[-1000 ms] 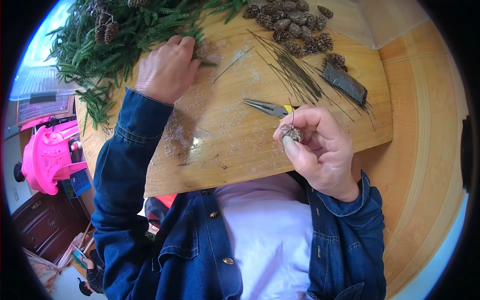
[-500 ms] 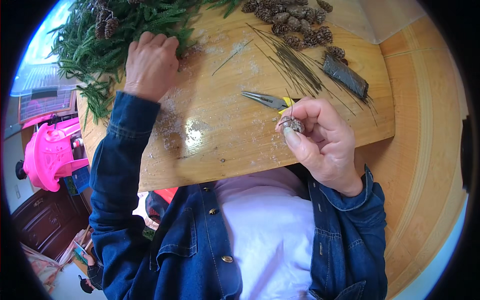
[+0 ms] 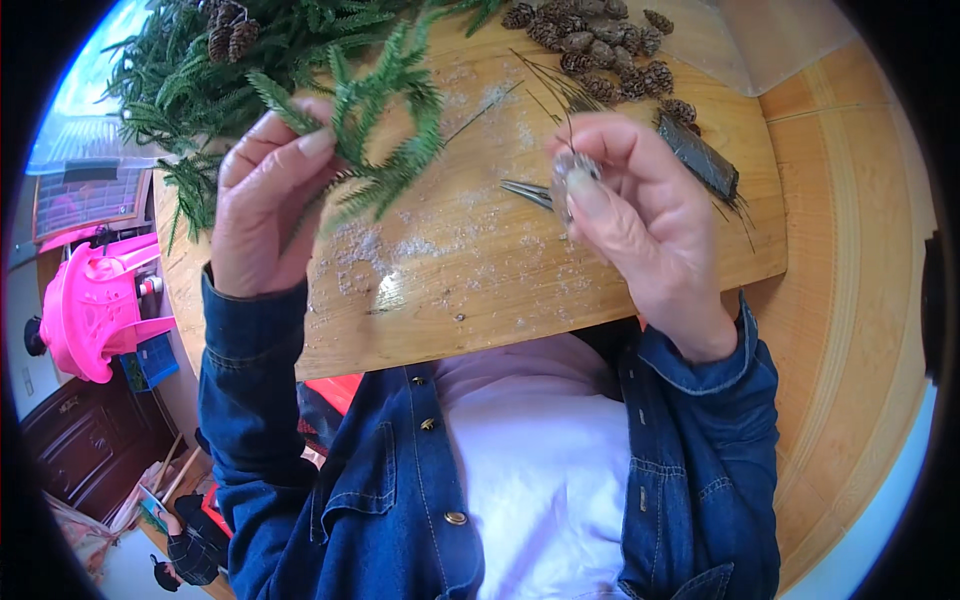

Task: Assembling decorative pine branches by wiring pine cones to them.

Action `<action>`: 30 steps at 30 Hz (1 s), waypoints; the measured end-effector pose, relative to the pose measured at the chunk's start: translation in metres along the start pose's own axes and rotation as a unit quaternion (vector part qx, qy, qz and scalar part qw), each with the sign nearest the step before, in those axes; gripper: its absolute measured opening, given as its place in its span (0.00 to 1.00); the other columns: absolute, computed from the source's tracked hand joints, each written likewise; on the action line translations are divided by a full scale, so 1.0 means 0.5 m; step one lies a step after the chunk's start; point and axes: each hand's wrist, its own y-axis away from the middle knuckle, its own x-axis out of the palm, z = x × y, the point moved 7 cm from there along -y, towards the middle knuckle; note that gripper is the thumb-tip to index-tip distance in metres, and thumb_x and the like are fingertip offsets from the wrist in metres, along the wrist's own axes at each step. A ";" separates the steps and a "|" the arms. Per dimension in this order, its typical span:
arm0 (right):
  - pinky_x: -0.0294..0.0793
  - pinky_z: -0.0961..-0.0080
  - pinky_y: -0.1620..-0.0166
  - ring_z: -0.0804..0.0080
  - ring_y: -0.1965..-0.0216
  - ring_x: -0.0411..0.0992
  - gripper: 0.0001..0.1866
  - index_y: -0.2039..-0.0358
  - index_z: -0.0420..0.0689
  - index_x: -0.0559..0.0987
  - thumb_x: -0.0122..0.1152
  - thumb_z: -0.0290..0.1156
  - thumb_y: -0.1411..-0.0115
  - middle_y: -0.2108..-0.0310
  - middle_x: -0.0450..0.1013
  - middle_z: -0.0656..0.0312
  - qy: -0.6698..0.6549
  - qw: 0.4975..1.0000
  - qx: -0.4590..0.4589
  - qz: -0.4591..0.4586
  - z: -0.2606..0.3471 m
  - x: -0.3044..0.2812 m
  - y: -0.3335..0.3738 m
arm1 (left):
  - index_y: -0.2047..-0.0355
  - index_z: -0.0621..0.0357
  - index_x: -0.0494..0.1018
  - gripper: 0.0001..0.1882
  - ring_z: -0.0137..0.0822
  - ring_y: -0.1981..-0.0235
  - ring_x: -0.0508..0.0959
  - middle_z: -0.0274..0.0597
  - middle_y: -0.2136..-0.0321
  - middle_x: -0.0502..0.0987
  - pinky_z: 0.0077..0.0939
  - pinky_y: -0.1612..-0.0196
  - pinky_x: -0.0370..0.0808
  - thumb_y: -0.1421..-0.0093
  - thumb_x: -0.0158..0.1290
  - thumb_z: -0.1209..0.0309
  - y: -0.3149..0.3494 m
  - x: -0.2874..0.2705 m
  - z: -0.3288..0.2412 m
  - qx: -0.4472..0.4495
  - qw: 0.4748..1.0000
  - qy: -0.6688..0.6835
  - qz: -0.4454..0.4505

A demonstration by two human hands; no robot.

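Observation:
My left hand (image 3: 265,195) is closed on the stem of a green artificial pine sprig (image 3: 385,115), raised above the left part of the table. The sprig's needled twigs fan out and curl to the right of my fingers. On the other side, my right hand (image 3: 655,235) pinches a small pine cone (image 3: 575,172) between thumb and fingers; a thin dark wire (image 3: 570,130) sticks up from it. Part of the cone is covered by my thumb. Pliers (image 3: 527,192) lie just behind this hand, their jaws showing and their handles hidden.
A heap of green pine branches (image 3: 170,100) covers the table's far left. Several pine cones (image 3: 600,50) lie at the far right, near loose wires (image 3: 565,85) and a dark wrapped bundle (image 3: 700,160). White flakes dot the wooden table (image 3: 430,310). A pink chair (image 3: 95,310) stands left.
My left hand has come back from the branch heap with a pine sprig in it. My right hand still grips the cone and has shifted slightly, now covering the pliers' handles.

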 end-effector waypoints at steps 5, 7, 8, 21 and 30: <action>0.62 0.93 0.78 0.85 0.72 0.70 0.13 0.52 0.39 0.68 0.50 0.31 0.35 0.63 0.73 0.62 -0.066 0.997 -0.012 0.028 -0.012 0.034 -0.054 | 0.57 0.66 0.69 0.14 0.40 0.56 0.74 0.48 0.63 0.76 0.37 0.46 0.66 0.43 0.49 0.76 0.027 0.043 0.031 -0.028 0.994 0.095 0.056; 0.62 0.93 0.78 0.85 0.73 0.71 0.14 0.51 0.39 0.68 0.51 0.31 0.35 0.62 0.73 0.61 -0.088 0.995 0.012 0.045 -0.018 0.045 -0.058 | 0.57 0.66 0.69 0.13 0.41 0.56 0.73 0.49 0.63 0.76 0.38 0.45 0.65 0.43 0.48 0.75 0.032 0.052 0.040 -0.018 0.993 0.101 0.058; 0.62 0.93 0.79 0.84 0.74 0.71 0.14 0.51 0.39 0.68 0.51 0.31 0.35 0.61 0.73 0.60 -0.111 0.991 0.034 0.061 -0.023 0.053 -0.058 | 0.57 0.66 0.69 0.13 0.43 0.55 0.73 0.50 0.63 0.76 0.40 0.44 0.64 0.43 0.47 0.74 0.033 0.056 0.043 -0.009 0.993 0.104 0.061; 0.66 0.87 0.75 0.81 0.70 0.72 0.15 0.52 0.37 0.68 0.52 0.31 0.35 0.61 0.72 0.59 -0.086 0.995 0.015 0.043 -0.039 0.062 -0.046 | 0.59 0.66 0.68 0.11 0.36 0.62 0.73 0.44 0.65 0.74 0.28 0.52 0.67 0.41 0.45 0.77 0.051 0.105 0.075 -0.020 0.982 0.185 0.041; 0.67 0.87 0.73 0.81 0.69 0.70 0.15 0.51 0.36 0.68 0.52 0.29 0.36 0.55 0.71 0.57 -0.092 0.995 0.026 0.040 -0.054 0.060 -0.033 | 0.59 0.65 0.69 0.11 0.31 0.64 0.71 0.40 0.67 0.73 0.24 0.53 0.64 0.44 0.48 0.78 0.053 0.109 0.086 0.028 0.992 0.109 -0.059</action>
